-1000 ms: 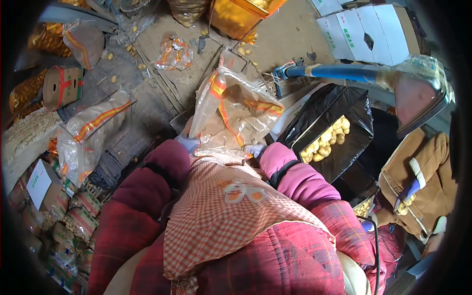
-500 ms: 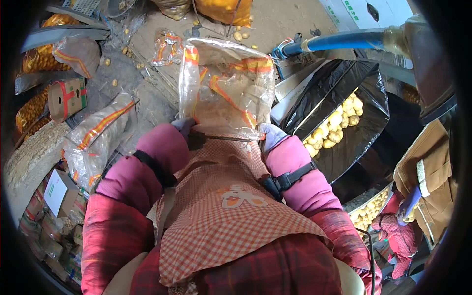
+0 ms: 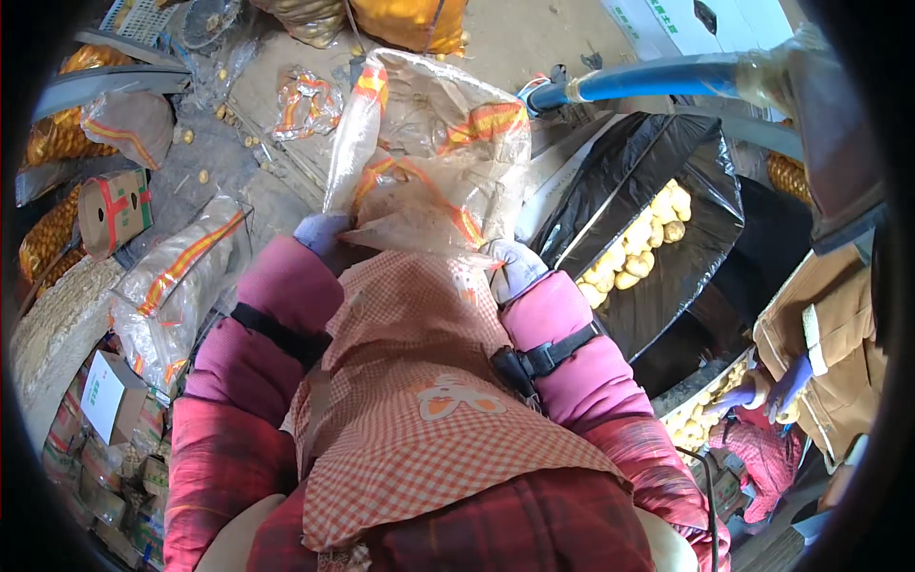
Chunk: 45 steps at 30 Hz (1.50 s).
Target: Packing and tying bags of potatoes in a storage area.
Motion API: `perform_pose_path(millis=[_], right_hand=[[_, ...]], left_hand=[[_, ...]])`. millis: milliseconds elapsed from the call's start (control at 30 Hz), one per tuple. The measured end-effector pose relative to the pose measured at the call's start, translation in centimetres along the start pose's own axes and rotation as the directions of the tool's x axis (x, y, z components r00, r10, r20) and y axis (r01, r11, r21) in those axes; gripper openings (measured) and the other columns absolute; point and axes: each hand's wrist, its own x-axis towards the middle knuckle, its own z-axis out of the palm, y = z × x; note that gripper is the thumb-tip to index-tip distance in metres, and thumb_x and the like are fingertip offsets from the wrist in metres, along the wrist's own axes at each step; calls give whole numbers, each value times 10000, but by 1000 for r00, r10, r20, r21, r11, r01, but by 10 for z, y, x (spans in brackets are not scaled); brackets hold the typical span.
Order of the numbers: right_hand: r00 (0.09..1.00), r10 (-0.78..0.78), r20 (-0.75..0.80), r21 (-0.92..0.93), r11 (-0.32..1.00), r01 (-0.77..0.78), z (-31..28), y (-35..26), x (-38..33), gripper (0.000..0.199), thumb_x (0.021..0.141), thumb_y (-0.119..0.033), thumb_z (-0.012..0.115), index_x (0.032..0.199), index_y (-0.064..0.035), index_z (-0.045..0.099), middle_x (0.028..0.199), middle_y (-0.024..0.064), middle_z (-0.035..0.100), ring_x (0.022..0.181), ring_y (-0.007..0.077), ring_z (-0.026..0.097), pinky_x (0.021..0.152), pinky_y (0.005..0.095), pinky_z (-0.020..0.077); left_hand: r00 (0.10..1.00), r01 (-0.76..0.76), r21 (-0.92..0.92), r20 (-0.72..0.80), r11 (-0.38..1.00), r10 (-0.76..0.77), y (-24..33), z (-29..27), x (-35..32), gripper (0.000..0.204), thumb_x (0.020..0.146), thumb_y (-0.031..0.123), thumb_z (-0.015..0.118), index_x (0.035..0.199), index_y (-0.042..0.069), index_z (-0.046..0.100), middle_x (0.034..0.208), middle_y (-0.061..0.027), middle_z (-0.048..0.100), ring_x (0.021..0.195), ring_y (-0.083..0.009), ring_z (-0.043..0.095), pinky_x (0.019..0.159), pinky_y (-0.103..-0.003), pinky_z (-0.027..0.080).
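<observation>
- Plastic sack (image 3: 434, 157), clear with orange-and-yellow bands, spread between the two hands just beyond the checked apron (image 3: 429, 391); slack, creased film, no contents made out.
- Left hand (image 3: 322, 232), gloved: closed on the sack's near left corner; fingertips hidden by film and cuff.
- Right hand (image 3: 518, 269), gloved: fingers curled and gripping the near right corner, palm toward the apron.
- Near edge, between the grips: loosely drawn from corner to corner. Presumably the best place for holding, one hand at each end, since a single grip would probably let the film fold shut.
- Body of the sack: probably very light and soft, with little stiffness of its own; the glossy, dusty film may slip against glove fabric. A pinch over a doubled fold should hold better than one on a single layer.
- Far rim: raised, bent and unsupported by either hand; likely to flop. Thin film might tear under a sharp tug, though knocks should do it no harm.
- Right of the sack: black liner (image 3: 701, 243) holding pale potatoes (image 3: 624, 276), near the right hand but apart from it.
- Left, well apart: a second banded sack (image 3: 195, 272), similarly limp.
- Far left: crumpled film (image 3: 307, 103) on the floor (image 3: 519, 38).
</observation>
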Motion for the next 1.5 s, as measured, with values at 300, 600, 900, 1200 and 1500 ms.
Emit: perform_pose_path(millis=[300, 600, 900, 1200, 1500], right_hand=[[926, 336, -171, 340, 902, -265, 41, 57, 82, 318, 801, -252, 648, 1058, -77, 581, 919, 55, 620, 732, 197, 597, 650, 301, 482], [812, 559, -169, 734, 621, -275, 41, 59, 124, 369, 808, -323, 648, 1078, -86, 564, 944, 55, 617, 734, 198, 601, 642, 304, 488], [763, 638, 102, 974, 91, -206, 7, 33, 40, 423, 815, -394, 647, 1098, -96, 547, 968, 55, 613, 736, 199, 605, 634, 306, 495], [831, 317, 458, 843, 141, -519, 75, -45, -4, 423, 884, -369, 557, 1164, -57, 504, 1008, 158, 638, 834, 303, 652, 691, 400, 557], [872, 243, 425, 830, 280, -482, 92, -68, 1, 325, 882, -329, 545, 1112, -105, 494, 975, 112, 593, 797, 238, 596, 632, 318, 488]], left_hand=[[923, -13, -707, -281, 707, -263, -66, -13, 51, 265, 754, 24, 643, 1015, -12, 616, 825, -98, 655, 675, -197, 639, 542, -326, 507], [979, -27, -620, -175, 784, -104, -75, -16, 88, 293, 762, 102, 682, 1051, 76, 638, 876, -48, 664, 708, -158, 620, 606, -296, 492], [691, 294, -527, -459, 797, -559, -304, -39, 8, 370, 808, 340, 609, 1054, 63, 596, 869, -131, 631, 778, -265, 605, 665, -391, 489], [938, 250, 437, -332, 864, -103, -396, 76, -157, 312, 788, 387, 598, 950, 123, 570, 797, -69, 575, 684, -207, 544, 577, -336, 450], [831, 17, -997, -25, 70, -556, -338, 59, -243, 262, 878, 434, 478, 788, 190, 511, 644, 21, 436, 533, -138, 412, 459, -311, 326]])
